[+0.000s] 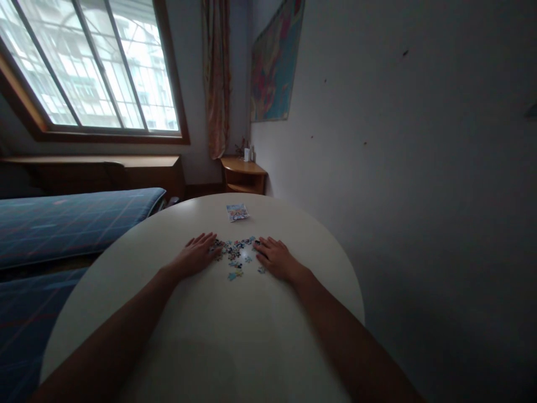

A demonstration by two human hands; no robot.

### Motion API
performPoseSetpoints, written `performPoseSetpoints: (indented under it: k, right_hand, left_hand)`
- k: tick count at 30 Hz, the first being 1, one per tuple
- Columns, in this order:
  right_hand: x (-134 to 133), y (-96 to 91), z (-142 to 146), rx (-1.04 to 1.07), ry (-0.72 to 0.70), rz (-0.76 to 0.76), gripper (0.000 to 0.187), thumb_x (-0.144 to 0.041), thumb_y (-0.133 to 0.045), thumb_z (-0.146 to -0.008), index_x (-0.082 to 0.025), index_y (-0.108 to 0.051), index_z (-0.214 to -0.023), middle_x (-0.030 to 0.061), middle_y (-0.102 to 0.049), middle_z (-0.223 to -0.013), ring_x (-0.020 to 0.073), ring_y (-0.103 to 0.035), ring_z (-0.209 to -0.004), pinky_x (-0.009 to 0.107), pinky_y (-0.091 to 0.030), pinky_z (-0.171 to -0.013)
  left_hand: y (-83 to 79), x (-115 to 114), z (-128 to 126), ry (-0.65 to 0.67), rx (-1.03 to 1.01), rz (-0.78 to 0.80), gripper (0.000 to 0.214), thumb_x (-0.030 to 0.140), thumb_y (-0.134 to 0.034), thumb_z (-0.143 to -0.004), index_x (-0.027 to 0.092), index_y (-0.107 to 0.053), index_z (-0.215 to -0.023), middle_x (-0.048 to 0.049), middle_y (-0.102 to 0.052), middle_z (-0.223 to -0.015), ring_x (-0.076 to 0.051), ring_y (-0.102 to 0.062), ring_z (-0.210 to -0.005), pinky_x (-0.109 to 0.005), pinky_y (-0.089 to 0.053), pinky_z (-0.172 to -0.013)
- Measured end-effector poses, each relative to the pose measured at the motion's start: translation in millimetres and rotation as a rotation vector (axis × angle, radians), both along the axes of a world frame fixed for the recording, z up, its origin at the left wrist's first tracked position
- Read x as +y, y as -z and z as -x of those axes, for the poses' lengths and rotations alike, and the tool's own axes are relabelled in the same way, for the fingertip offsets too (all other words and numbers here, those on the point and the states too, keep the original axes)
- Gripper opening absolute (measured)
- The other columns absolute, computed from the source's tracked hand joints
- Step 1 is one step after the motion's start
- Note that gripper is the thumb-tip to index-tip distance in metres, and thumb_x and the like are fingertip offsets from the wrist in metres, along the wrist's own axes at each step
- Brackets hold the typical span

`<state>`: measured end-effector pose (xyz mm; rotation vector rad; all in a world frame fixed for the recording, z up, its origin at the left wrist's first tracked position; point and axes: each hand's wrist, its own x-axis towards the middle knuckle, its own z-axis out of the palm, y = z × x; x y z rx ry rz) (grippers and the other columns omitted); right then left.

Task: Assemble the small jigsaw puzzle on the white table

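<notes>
Loose jigsaw puzzle pieces (235, 250), small and many-coloured, lie scattered in the middle of the round white table. My left hand (200, 253) rests palm down at the left side of the pieces, fingers stretched out, with its fingertips over some of them. On the right side, my right hand (277, 257) lies flat too, its fingers spread and touching the outer pieces. Neither hand grips anything. A few pieces, among them a light blue and yellow cluster (235, 274), lie nearer to me. Pieces under the palms are hidden.
Beyond the pieces lies a small printed packet (237, 212) on the white table (251, 347). A blue checked mattress (75, 224) stands close on the left. The wall (398, 196) runs along the right, and a wooden corner cabinet (244, 170) stands behind.
</notes>
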<state>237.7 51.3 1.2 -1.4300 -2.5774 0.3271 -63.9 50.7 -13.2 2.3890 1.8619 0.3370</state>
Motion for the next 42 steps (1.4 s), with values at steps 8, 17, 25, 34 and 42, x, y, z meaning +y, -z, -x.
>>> performPoseSetpoints:
  k: [8, 17, 25, 34, 42]
  right_hand:
    - [0.6, -3.5, -4.8, 0.010, 0.066, 0.026, 0.065, -0.060, -0.031, -0.097, -0.024, -0.034, -0.153, 0.0091, -0.024, -0.162, 0.0298, -0.020, -0.149, 0.052, -0.015, -0.119]
    - [-24.7, -13.4, 22.2, -0.010, -0.295, 0.026, 0.080, -0.076, -0.039, -0.087, -0.034, -0.028, -0.154, 0.0064, -0.012, -0.165, 0.0315, -0.010, -0.151, 0.053, -0.010, -0.120]
    - [-20.3, -11.5, 20.5, -0.015, -0.238, 0.042, 0.063, -0.066, -0.032, -0.095, -0.034, -0.037, -0.150, 0.0057, -0.020, -0.163, 0.0299, -0.014, -0.150, 0.053, -0.013, -0.119]
    - [-7.3, -4.0, 7.0, 0.010, 0.024, 0.010, 0.062, -0.059, -0.034, -0.097, -0.028, -0.038, -0.150, 0.0072, -0.025, -0.162, 0.0285, -0.020, -0.149, 0.051, -0.015, -0.119]
    - [5.9, -4.1, -7.8, 0.176, -0.034, -0.078, 0.051, -0.049, -0.048, -0.095, -0.021, -0.057, -0.137, 0.0102, -0.052, -0.145, 0.0228, -0.045, -0.135, 0.038, -0.030, -0.115]
  left_hand:
    - [-2.8, 8.8, 37.5, 0.044, -0.003, 0.115, 0.094, 0.075, -0.050, -0.077, 0.015, -0.039, -0.149, -0.0134, -0.035, -0.157, -0.034, -0.027, -0.146, -0.045, -0.028, -0.117]
    - [6.0, 14.5, 41.5, -0.088, -0.008, -0.025, 0.084, 0.068, -0.037, -0.086, 0.009, -0.040, -0.146, -0.0173, -0.044, -0.151, -0.033, -0.038, -0.141, -0.044, -0.029, -0.117]
    - [1.8, 15.1, 41.8, -0.138, 0.039, -0.055, 0.074, 0.055, -0.039, -0.088, 0.009, -0.039, -0.146, -0.0167, -0.050, -0.146, -0.032, -0.046, -0.135, -0.043, -0.033, -0.113]
    - [0.9, -4.7, -17.2, 0.001, -0.003, -0.015, 0.068, 0.058, -0.031, -0.095, 0.020, -0.037, -0.151, -0.0082, -0.033, -0.159, -0.029, -0.025, -0.147, -0.046, -0.022, -0.119]
    - [-2.8, -35.3, -61.8, 0.150, -0.006, 0.059, 0.081, 0.069, -0.031, -0.093, 0.020, -0.022, -0.157, -0.0116, -0.013, -0.164, -0.035, -0.006, -0.150, -0.053, -0.014, -0.120]
